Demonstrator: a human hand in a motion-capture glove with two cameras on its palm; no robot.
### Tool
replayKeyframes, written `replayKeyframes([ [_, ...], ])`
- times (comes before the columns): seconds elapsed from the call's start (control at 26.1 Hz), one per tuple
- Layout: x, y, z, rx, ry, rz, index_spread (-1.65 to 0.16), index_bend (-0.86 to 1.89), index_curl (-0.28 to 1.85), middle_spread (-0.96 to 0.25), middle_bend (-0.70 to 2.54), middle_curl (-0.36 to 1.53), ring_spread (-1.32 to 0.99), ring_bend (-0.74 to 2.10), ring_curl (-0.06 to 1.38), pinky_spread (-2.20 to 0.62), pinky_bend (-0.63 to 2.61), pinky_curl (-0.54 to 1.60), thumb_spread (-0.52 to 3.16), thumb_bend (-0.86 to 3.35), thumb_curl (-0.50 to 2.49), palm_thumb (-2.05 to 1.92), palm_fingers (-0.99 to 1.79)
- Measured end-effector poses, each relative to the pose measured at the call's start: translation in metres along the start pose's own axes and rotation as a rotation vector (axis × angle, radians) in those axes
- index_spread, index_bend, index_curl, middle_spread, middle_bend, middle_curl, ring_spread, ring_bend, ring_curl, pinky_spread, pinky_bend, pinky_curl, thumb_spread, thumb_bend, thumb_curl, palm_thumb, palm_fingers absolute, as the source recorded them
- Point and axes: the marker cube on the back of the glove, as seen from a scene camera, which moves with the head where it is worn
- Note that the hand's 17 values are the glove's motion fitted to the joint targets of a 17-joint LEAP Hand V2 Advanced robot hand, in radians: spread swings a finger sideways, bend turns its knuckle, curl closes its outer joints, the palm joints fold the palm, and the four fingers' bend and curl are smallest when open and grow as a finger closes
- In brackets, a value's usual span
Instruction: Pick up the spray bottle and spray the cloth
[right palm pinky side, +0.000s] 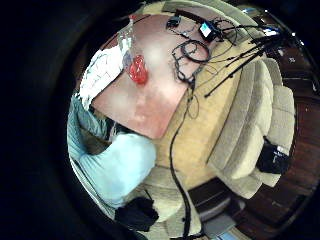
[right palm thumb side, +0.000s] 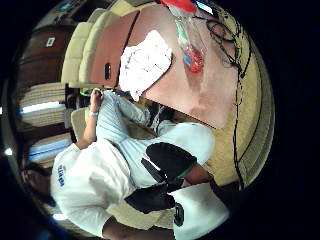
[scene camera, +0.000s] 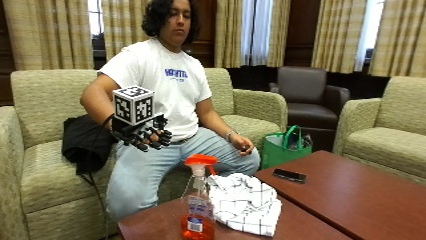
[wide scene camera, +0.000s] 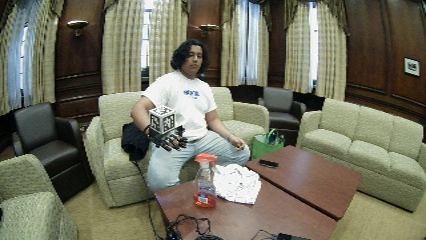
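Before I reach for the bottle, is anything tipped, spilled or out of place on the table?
Nothing stands out. The spray bottle stands upright near the table edge with orange liquid low inside and no spill around it. The checked cloth lies crumpled beside it. The gloved right hand hangs above the person's lap, holding nothing.

The room is lit softly by daylight filtered through the curtained windows (wide scene camera: 154, 40) behind the couch (wide scene camera: 113, 165), and two wall sconces (wide scene camera: 78, 23) are switched on. A pale sheen is seen across the middle of the coffee table (right palm pinky side: 150, 105). The wood-panelled walls (wide scene camera: 373, 45) are left dim.
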Motion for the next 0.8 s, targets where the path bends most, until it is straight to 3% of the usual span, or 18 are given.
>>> replayKeyframes([
  [0.31,0.005,0.002,-0.007,0.006,-0.001,0.018,-0.33,0.12,0.07,-0.14,0.23,0.12,-0.09,0.30,0.11,0.14,0.46,0.18,0.65,0.11,0.14,0.35,0.12],
  [0.8,0.021,-0.007,0.034,-0.019,-0.052,0.096,-0.40,0.14,0.13,-0.16,0.26,0.21,-0.10,0.33,0.16,0.19,0.43,0.23,0.82,0.01,0.22,0.39,0.07],
])
